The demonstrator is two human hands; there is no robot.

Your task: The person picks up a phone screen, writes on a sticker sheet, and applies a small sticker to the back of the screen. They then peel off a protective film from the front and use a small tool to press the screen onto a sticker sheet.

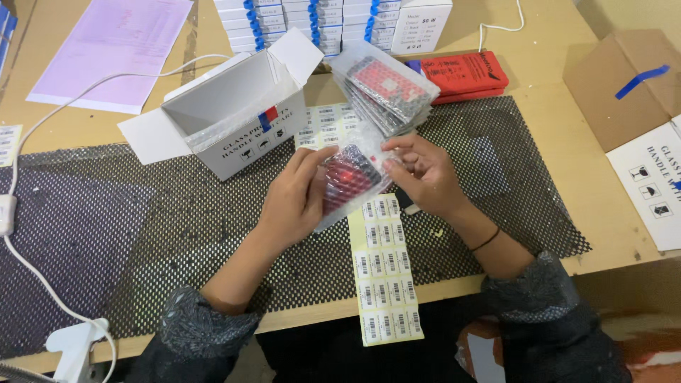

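Note:
Both hands hold one bubble-wrap pouch (349, 179) with a red and black flat part inside, above the black mesh mat (177, 227). My left hand (292, 200) grips its left side with the fingers curled over the top. My right hand (420, 174) pinches the pouch's right edge. Under the hands lies a yellow sheet of barcode stickers (384, 273). A fanned stack of the same wrapped parts (386, 89) lies just beyond the hands. An open white cardboard box (228, 113) with bubble wrap inside stands to the left of the stack.
Rows of small white boxes (333, 21) line the table's far edge, with a red packet (464, 73) beside them. A pink paper sheet (113, 50) lies far left. A white cable (28, 255) runs down the left side. Cardboard boxes (628, 85) stand at right.

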